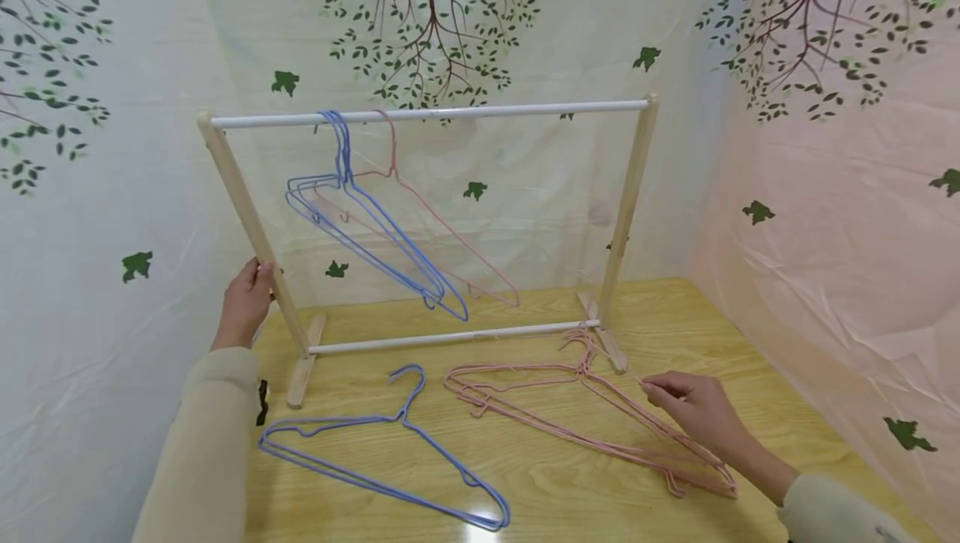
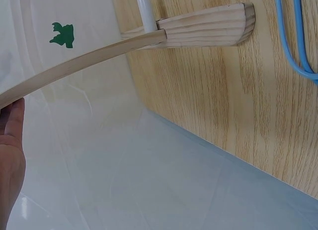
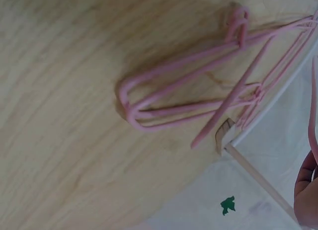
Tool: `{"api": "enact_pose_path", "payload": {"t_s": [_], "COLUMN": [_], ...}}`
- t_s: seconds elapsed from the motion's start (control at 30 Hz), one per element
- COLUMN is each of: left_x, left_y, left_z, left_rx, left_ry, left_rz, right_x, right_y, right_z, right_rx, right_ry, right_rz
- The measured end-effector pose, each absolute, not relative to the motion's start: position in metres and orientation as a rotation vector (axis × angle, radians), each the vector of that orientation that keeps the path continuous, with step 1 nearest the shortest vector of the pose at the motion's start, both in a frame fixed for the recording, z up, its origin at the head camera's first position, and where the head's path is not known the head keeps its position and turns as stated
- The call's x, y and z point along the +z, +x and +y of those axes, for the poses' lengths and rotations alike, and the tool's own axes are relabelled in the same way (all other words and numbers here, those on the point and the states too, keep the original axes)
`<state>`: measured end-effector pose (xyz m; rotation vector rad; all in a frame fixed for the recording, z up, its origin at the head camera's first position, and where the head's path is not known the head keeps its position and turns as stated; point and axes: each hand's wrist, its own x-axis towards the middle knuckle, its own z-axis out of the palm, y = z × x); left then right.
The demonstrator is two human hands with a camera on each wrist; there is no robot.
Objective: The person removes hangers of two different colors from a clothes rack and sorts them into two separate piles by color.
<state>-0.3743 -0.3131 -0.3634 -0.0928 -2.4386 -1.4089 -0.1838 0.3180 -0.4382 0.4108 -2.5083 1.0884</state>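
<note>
At the left, my left hand (image 1: 246, 301) holds the wooden post (image 1: 251, 206) of a hanger rack; the left wrist view shows its fingers against that post (image 2: 84, 66). Over the table at the right, my right hand (image 1: 693, 410) pinches a thin pink hanger, whose pink bar (image 3: 313, 106) rises from the fingers in the right wrist view. Most of this hanger is blurred in the head view. Below the hand lie overlapping pink hangers (image 1: 540, 425). Blue hangers (image 1: 405, 247) and a pink hanger (image 1: 437, 214) hang from the rack's white top rail (image 1: 510, 112).
Blue hangers (image 1: 345, 476) lie stacked at the table's front left. The rack's lower white bar (image 1: 450, 336) crosses behind them, with a wooden foot (image 1: 306, 364) at the left. Patterned sheeting (image 1: 810, 235) encloses the wood-grain table (image 1: 540, 501).
</note>
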Motion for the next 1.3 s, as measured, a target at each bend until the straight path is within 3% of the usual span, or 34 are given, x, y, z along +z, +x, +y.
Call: {"api": "enact_pose_path", "payload": {"t_s": [0.3, 0.5, 0.7, 1.3], "left_x": [-0.363, -0.362, -0.361, -0.363], "left_y": [-0.377, -0.377, -0.377, -0.382], "left_z": [-0.315, -0.316, -0.316, -0.317], "left_rx": [-1.396, -1.408, -1.412, -1.406], "left_ry": [-0.080, -0.098, -0.105, -0.101], "left_rz": [-2.442, -2.445, -2.448, -2.443], "right_x": [-0.452, -0.458, -0.465, -0.482], "right_y": [-0.182, -0.191, -0.201, -0.207], "right_z": [0.319, 0.321, 0.320, 0.324], "right_rx": [1.413, 1.497, 1.266, 0.855], "right_ry": [0.501, 0.340, 0.109, 0.074], "right_rz": [-2.558, -2.682, -2.812, -2.872]}}
